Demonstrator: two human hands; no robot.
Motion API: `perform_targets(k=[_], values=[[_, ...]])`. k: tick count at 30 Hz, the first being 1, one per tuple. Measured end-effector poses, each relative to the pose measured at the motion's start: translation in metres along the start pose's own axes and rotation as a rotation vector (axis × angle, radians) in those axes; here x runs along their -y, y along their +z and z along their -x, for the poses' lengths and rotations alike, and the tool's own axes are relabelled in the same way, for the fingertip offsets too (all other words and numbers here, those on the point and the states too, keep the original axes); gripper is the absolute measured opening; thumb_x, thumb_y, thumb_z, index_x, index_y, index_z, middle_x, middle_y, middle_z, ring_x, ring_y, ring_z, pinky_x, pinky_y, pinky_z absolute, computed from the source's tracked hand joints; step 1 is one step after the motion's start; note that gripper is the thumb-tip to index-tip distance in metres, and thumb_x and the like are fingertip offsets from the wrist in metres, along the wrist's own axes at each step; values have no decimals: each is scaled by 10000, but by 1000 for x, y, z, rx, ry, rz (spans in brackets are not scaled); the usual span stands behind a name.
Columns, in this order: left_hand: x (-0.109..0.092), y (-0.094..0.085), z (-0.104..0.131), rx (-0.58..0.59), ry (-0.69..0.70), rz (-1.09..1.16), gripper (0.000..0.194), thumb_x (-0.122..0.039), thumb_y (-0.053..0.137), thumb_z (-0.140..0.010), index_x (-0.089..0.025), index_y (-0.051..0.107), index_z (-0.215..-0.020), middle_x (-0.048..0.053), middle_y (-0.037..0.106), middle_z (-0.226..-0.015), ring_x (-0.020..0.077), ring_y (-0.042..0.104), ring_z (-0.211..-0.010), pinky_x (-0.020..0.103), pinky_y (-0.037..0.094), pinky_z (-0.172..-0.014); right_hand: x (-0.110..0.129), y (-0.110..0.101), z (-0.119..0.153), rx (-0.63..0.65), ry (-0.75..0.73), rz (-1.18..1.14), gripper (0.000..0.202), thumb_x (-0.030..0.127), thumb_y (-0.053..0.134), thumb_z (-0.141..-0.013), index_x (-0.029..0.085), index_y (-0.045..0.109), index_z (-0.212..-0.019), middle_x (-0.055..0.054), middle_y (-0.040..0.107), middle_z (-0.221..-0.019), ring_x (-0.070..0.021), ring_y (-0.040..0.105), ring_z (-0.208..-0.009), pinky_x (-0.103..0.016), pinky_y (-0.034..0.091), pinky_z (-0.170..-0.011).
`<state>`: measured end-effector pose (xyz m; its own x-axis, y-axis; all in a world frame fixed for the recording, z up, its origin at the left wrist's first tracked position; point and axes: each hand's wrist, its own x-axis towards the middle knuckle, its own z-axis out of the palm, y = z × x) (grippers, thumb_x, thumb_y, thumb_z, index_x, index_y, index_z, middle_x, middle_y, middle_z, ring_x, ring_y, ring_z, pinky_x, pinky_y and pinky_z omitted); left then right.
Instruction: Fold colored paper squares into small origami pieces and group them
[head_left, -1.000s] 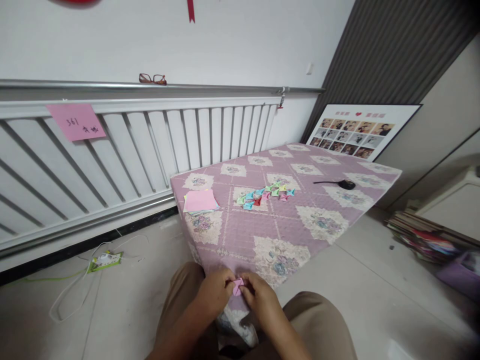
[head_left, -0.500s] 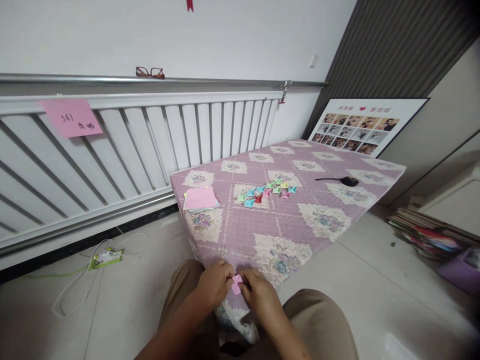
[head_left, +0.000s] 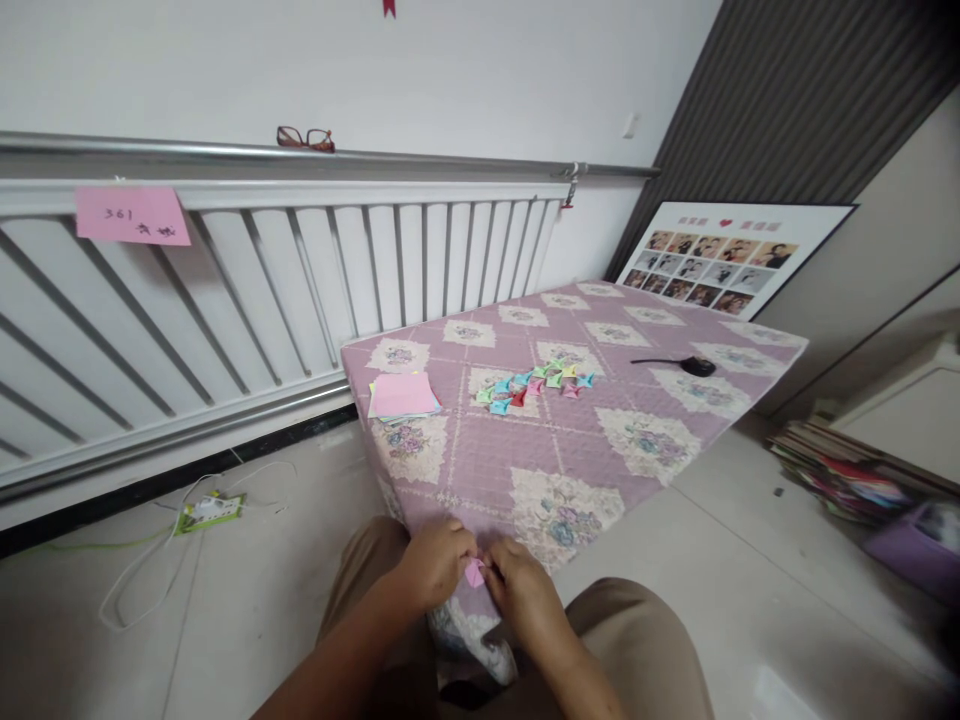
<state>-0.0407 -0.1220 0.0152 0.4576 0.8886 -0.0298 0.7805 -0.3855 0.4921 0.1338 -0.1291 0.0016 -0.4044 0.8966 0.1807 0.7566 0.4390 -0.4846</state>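
Observation:
Both my hands meet at the near corner of the cloth-covered table (head_left: 495, 450). Between them is a small folded piece of pink paper (head_left: 475, 573). My left hand (head_left: 441, 562) pinches its left edge, and my right hand (head_left: 519, 578) grips the upper right side, the fingertips partly covering the paper. Farther up the cloth lie several small folded paper pieces (head_left: 535, 386) in green, blue, red, pink and yellow. To their left is a stack of square paper sheets (head_left: 403, 395), pink on top.
A black ladle-like utensil (head_left: 697, 366) lies on the table's right part. Behind stands a white radiator (head_left: 435, 260) with a pink note (head_left: 133, 215); glasses (head_left: 305, 139) rest on the pipe above. A power strip (head_left: 210, 512) with cables is on the floor at left.
The pink paper looks smaller and its outline has changed as my fingers work at its upper edge. My right fingertips have shifted slightly up. The camera view has tilted a little.

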Motion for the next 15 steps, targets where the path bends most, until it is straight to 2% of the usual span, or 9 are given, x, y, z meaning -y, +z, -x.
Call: perform_targets(k=[3,7,11,15], values=[[-1,3,2,-4,-1,-42,207,-194,425,-902,-185,592,-780,31,584,-876,165,518,-800,271,360,-681,-4,8,3,-76,-99,100,186,149,505,-864,204,523,-687,-12,552,-723,-162,530,-682,-269,388,-615],[2,13,8,-30,55,-219,235,-247,409,-950,-187,604,-832,38,589,-900,177,512,-826,285,367,-692,-8,15,9,-168,-209,207,226,153,482,-903,201,537,-689,-7,536,-692,-164,513,-655,-283,381,-623],[8,22,13,-62,121,-299,201,-287,458,-946,-193,613,-860,30,595,-905,182,510,-860,289,369,-715,-13,20,17,-170,-259,251,122,88,562,-844,200,610,-841,-12,569,-756,-174,525,-711,-287,400,-669],[10,24,19,-68,179,-318,151,-287,499,-930,-203,621,-904,25,601,-932,185,502,-878,295,368,-734,-15,23,25,-164,-290,289,242,55,560,-828,199,626,-1011,-28,609,-841,-188,546,-795,-296,421,-720]])
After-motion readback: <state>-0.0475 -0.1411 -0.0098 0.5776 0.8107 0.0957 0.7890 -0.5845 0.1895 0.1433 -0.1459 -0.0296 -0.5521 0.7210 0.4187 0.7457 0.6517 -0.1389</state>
